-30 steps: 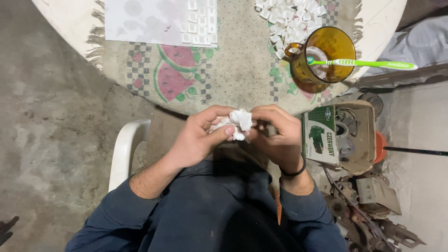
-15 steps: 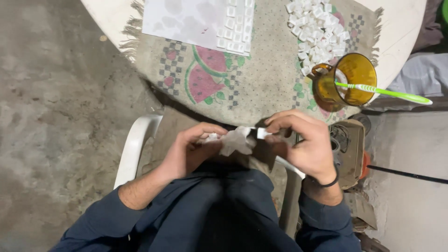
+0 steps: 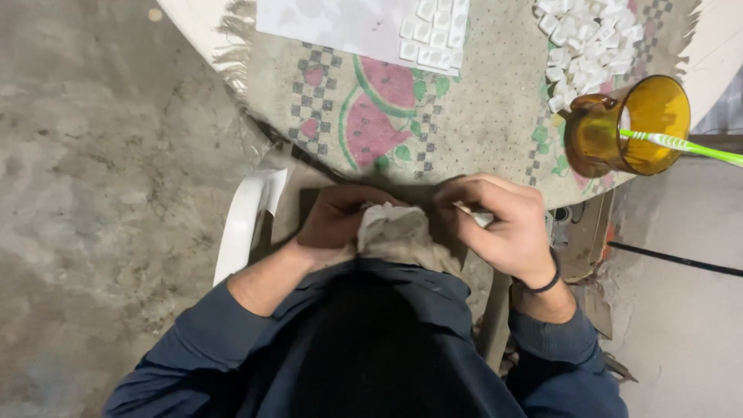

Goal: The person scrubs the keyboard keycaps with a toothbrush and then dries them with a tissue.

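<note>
Two hands (image 3: pixel 340 220) (image 3: pixel 499 224), one crumpled cloth (image 3: pixel 395 232)

Rough grey concrete floor (image 3: pixel 101 178), stained and dusty. White plastic chair (image 3: pixel 246 220) beside round bench (image 3: pixel 724 46). Fringed cloth with watermelon print (image 3: pixel 464 116) covered bench. Light dim, warm. Cluttered cardboard box (image 3: pixel 588 232) under bench at right.

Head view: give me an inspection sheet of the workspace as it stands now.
Surface: round table under a fringed cloth with a watermelon print.
Job's things: crumpled rag; small white piece in the right hand.
Clutter: white tiles, tile sheet, amber mug holding a green toothbrush.
Hands: left hand grips the rag; right hand pinches the piece.
Cables: black cord on the floor.
Surroundings: white chair, concrete floor.
</note>
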